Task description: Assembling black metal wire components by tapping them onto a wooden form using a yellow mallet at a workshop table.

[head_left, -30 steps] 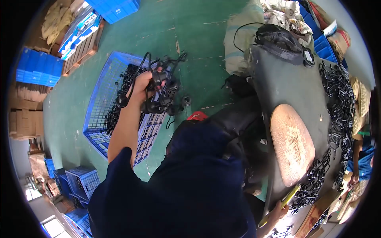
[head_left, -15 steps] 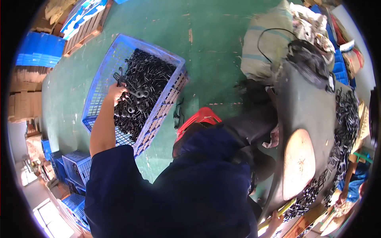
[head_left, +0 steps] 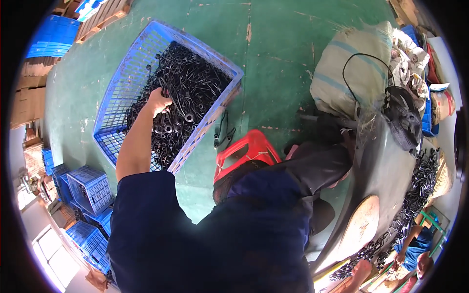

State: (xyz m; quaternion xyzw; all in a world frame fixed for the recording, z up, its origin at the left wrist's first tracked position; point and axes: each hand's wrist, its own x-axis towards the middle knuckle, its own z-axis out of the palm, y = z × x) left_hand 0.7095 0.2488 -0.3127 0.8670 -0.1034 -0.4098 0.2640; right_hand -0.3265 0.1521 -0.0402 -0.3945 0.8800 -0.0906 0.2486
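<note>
In the head view, the black metal-looking parts (head_left: 198,80) lay in a dense heap inside a blue mesh crate (head_left: 113,93), directly around and beyond the left hand (head_left: 159,101). Each clearly visible part consisted of a thin, dark shank, several of them with a round eye at one end; the surfaces were matt to slightly glossy. The left hand rested on the heap with its fingers bent and the fingertips among the shanks; whether the fingers pinched a part could not be determined. The parts shared no common direction: shanks crossed one another at many angles. Beside the fingertips, one shank had its long axis running down and to the right, with an eye at its lower end; below the hand, further eyes faced upward. Two loose parts (head_left: 230,137) lay on the floor (head_left: 276,63) to the right of the hand, outside the crate and next to a red stool (head_left: 256,142). The right hand (head_left: 362,267), far to the lower right of the left hand, was located near further black parts on the grey bench (head_left: 388,161); its finger state could not be determined. One second earlier, the left hand had held a bundle of parts raised over the right side of the crate; at this moment it was down at the heap, and more of the stool was exposed.
</note>
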